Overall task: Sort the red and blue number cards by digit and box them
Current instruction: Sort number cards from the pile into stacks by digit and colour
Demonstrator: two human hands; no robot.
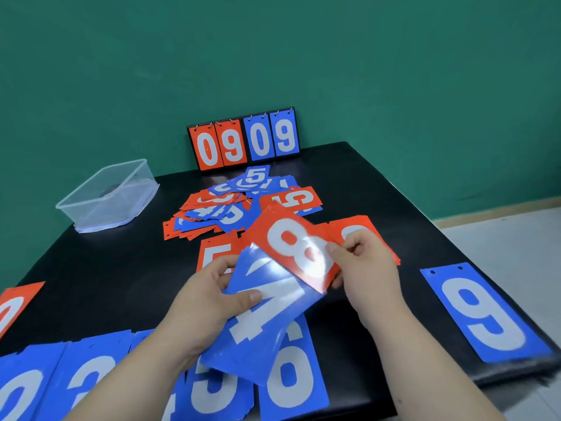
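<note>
Blue 4 card [267,323]: we grip it in our left hand [209,299], thumb across its face, over the near row of blue cards [291,378].
Red 8 card [291,244]: our right hand [367,268] pinches its right edge; it overlaps the 4's far end.
Unsorted pile [230,208]: mid-table, beyond our hands.
Clear box [109,199]: far left, on the black table [106,268].

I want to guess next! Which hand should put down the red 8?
Right, probably. The right hand pinches the red 8 card, with red cards lying just behind it, while the left hand grips the blue 4 card.
</note>
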